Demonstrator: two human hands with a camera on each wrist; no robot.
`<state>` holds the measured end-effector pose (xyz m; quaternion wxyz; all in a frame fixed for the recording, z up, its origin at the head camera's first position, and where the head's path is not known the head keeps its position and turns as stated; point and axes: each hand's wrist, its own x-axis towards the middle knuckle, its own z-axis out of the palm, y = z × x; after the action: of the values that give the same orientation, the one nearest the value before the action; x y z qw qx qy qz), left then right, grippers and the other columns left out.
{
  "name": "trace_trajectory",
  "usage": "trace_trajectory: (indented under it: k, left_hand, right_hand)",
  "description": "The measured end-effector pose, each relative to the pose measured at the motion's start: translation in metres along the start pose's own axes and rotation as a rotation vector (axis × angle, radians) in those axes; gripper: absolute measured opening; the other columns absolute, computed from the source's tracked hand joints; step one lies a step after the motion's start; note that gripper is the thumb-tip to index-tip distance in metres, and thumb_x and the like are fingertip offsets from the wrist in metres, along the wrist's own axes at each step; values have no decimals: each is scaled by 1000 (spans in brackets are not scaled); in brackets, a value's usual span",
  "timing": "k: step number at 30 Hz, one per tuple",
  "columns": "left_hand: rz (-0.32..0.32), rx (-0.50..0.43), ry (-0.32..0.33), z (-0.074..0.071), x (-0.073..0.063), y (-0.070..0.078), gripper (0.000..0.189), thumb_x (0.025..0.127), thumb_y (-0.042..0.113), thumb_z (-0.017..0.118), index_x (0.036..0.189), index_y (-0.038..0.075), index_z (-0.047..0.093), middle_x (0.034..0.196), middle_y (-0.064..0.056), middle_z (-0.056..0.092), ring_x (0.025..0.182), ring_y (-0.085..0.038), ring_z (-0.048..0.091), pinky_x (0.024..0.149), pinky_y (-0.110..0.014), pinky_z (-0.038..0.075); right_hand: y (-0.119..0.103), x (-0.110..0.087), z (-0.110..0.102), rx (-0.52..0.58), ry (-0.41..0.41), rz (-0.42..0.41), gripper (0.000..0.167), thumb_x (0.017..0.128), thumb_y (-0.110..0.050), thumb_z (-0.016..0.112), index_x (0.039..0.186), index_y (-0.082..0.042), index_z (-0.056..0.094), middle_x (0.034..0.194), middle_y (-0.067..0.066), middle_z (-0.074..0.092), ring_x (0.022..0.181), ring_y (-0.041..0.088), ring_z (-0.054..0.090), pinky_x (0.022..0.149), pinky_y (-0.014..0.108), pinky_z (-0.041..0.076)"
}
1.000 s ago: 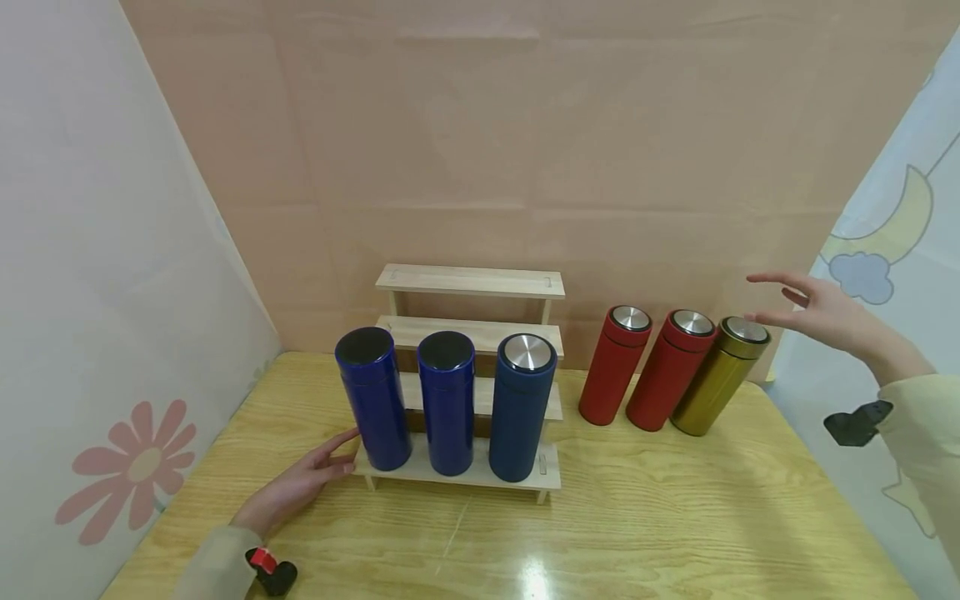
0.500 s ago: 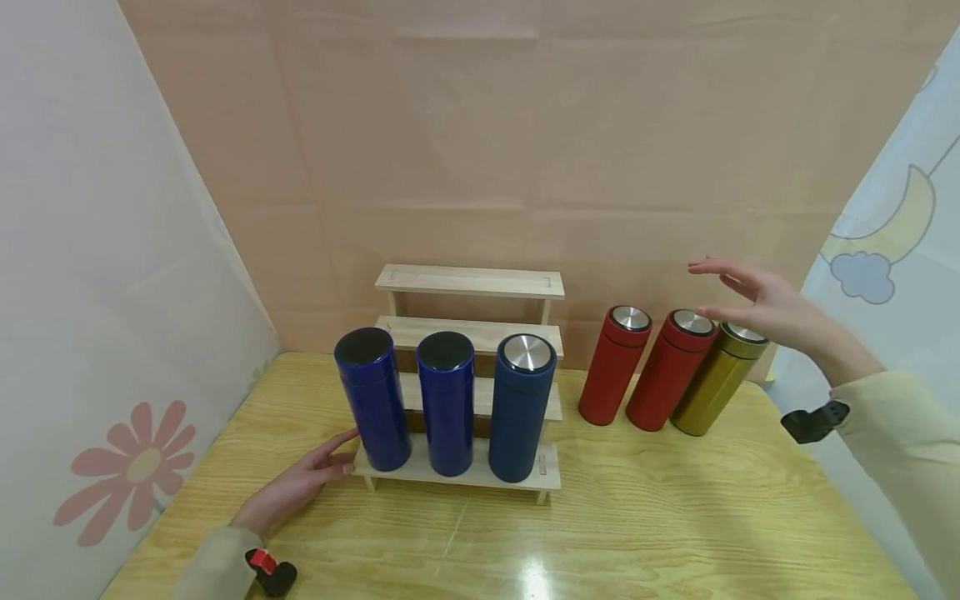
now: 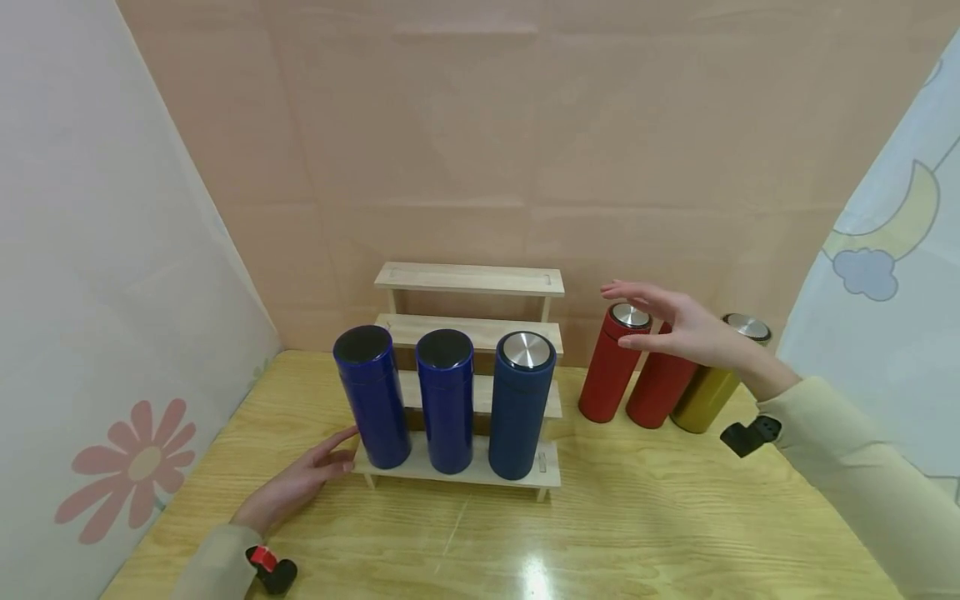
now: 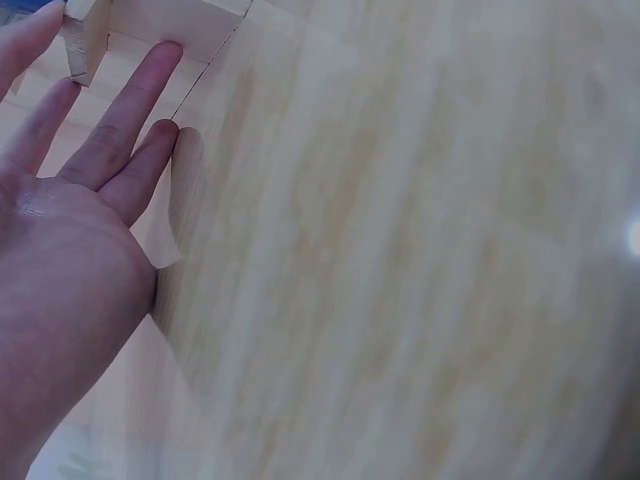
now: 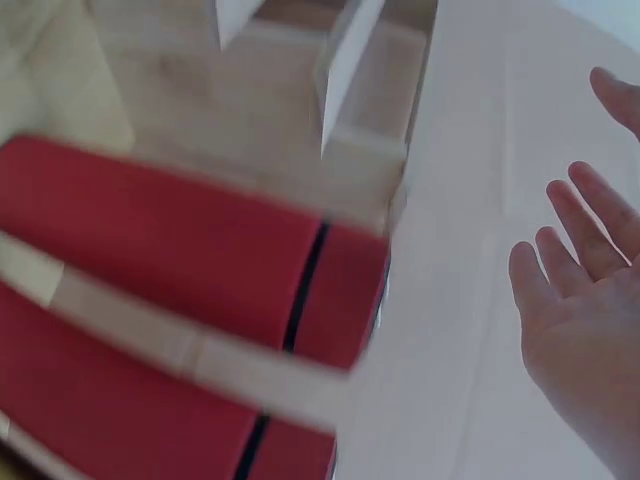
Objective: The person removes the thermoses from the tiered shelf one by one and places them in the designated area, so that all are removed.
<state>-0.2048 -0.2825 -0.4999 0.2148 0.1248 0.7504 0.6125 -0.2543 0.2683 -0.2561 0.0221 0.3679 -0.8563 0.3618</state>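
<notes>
In the head view my left hand lies at the left end of a stepped wooden shelf, its straight fingers touching the lowest step. On that step stand two glossy blue thermos bottles and a matte dark blue thermos bottle with a silver lid. My right hand hovers with fingers spread over two red thermos bottles, holding nothing; it partly hides the right one. In the right wrist view the red bottles appear beside the hand, apart from it.
A gold thermos bottle stands at the right end of the bottle row, partly behind my right wrist. The shelf's upper steps rise behind the blue bottles. A brown-pink backdrop closes off the back of the wooden table.
My right hand has moved left, from above the gold bottle to the red bottles. The left hand and all the bottles have stayed in place.
</notes>
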Motion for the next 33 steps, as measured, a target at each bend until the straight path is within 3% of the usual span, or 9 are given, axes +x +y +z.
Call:
trace_trajectory:
  k: [1, 4, 6, 8, 14, 21, 27, 33]
  left_hand:
    - [-2, -1, -1, 0, 0, 0, 69, 101, 20, 52, 155, 6, 12, 153, -33, 13, 138, -49, 16, 107, -67, 9]
    - [-7, -8, -1, -1, -1, 1, 69, 101, 20, 52, 155, 7, 11, 153, -32, 13, 138, -49, 13, 107, -67, 7]
    - [-13, -9, 0, -1, -2, 2, 69, 101, 21, 52, 155, 7, 11, 153, -33, 13, 138, -49, 13, 107, -67, 7]
    - [-17, -11, 2, -1, -2, 2, 70, 101, 21, 52, 155, 7, 11, 153, -33, 13, 139, -49, 13, 106, -68, 6]
    - [-22, -21, -5, -1, -2, 1, 70, 101, 22, 52, 156, 9, 11, 153, -33, 11, 139, -49, 13, 107, -66, 6]
    - [-24, -37, -6, -1, -3, 1, 70, 101, 21, 53, 155, 8, 12, 152, -34, 11, 138, -49, 14, 108, -66, 5]
    - [-25, -26, 4, -1, -2, 1, 70, 101, 21, 52, 155, 7, 11, 152, -35, 12, 138, -49, 15, 107, -66, 7]
    - [-22, -27, 0, -1, -2, 1, 70, 101, 21, 52, 155, 6, 11, 152, -34, 11, 138, -49, 15, 108, -66, 7]
  right_hand:
    - [-2, 2, 6, 17, -16, -3, 62, 85, -4, 73, 141, -9, 48, 147, 9, 42, 137, 24, 35, 104, 24, 35]
    - [-7, 9, 24, 68, -72, -15, 62, 87, -7, 71, 143, -8, 45, 147, 9, 41, 135, 33, 36, 106, 42, 36]
    - [-9, 12, 35, 104, -101, -8, 61, 87, -9, 71, 143, -10, 45, 147, 7, 42, 136, 31, 34, 107, 55, 30]
    - [-12, 14, 46, 139, -132, -9, 61, 88, -10, 70, 143, -12, 45, 147, 6, 42, 137, 30, 34, 106, 58, 28]
    - [-17, 19, 68, 251, -178, -44, 62, 87, -8, 71, 143, -8, 44, 143, 7, 46, 131, 27, 43, 104, 42, 38]
    - [-24, 26, 82, 361, -169, -76, 68, 88, -9, 69, 148, -8, 37, 142, 8, 47, 131, 27, 43, 102, 56, 35]
    - [-30, 29, 94, 449, -147, -29, 72, 91, -14, 68, 151, -10, 29, 145, 9, 43, 129, 23, 45, 104, 53, 34]
    - [-34, 31, 102, 487, -123, -36, 69, 91, -12, 67, 150, -7, 31, 138, 13, 47, 123, 25, 52, 100, 42, 42]
